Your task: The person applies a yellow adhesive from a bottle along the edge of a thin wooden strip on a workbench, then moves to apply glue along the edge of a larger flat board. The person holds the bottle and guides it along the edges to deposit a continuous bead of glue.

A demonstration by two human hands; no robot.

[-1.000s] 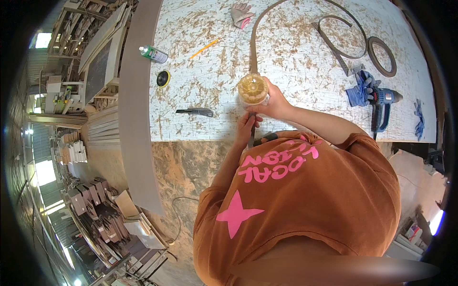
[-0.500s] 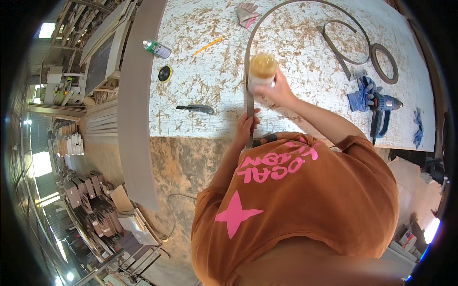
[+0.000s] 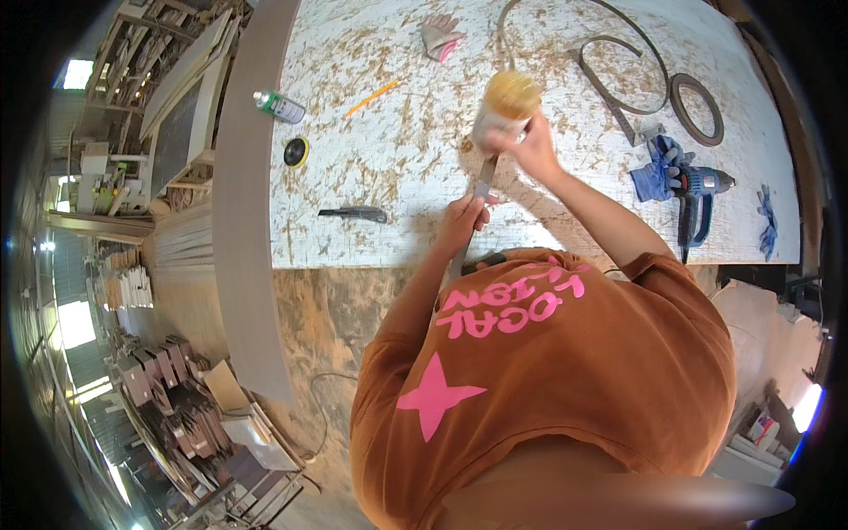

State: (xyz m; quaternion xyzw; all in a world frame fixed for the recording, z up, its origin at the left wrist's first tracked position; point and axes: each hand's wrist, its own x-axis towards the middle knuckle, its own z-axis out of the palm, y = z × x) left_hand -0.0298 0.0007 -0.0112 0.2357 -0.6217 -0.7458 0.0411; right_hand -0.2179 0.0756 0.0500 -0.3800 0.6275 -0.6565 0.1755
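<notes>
My right hand (image 3: 532, 152) is closed around a clear container (image 3: 508, 106) with amber-yellow contents, tilted and blurred by motion. The container is over the brown edge-banding strip (image 3: 486, 170) and partly hides it; whether the two touch I cannot tell. My left hand (image 3: 461, 223), near the table's front edge, grips that strip between thumb and fingers. From there the strip runs away from me past the container and curves into a wide loop at the far side.
The worn white table (image 3: 415, 168) carries a utility knife (image 3: 355, 215), a sanding pad (image 3: 297, 152), a spray can (image 3: 281, 108), a pencil (image 3: 371, 97), a grey glove (image 3: 438, 37), a banding roll (image 3: 696, 108), blue gloves (image 3: 652, 177) and a blue heat gun (image 3: 704, 183). A long board (image 3: 243, 203) borders the left.
My right hand with the container has shifted slightly to the right. My left hand still holds the strip, now bent to the right between the hands. The view has shifted a little.
</notes>
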